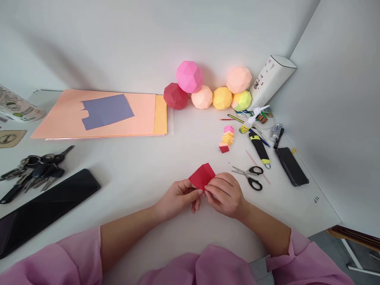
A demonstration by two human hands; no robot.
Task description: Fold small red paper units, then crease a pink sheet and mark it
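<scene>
Between my hands, just above the table, is a small red piece of paper with a crease near its upper right edge. My left hand pinches its lower left part between thumb and fingers. Bent fingers of my right hand grip its right side. To the right of my hands lie black-handled scissors, slightly spread. Beyond my right hand sits a row of small folded paper pieces in pink, peach, yellow and red.
Faceted paper balls stand by the back wall. At right are a glue bottle, a utility knife, a phone and a white tube. Paper sheets, keys and a large black device lie left.
</scene>
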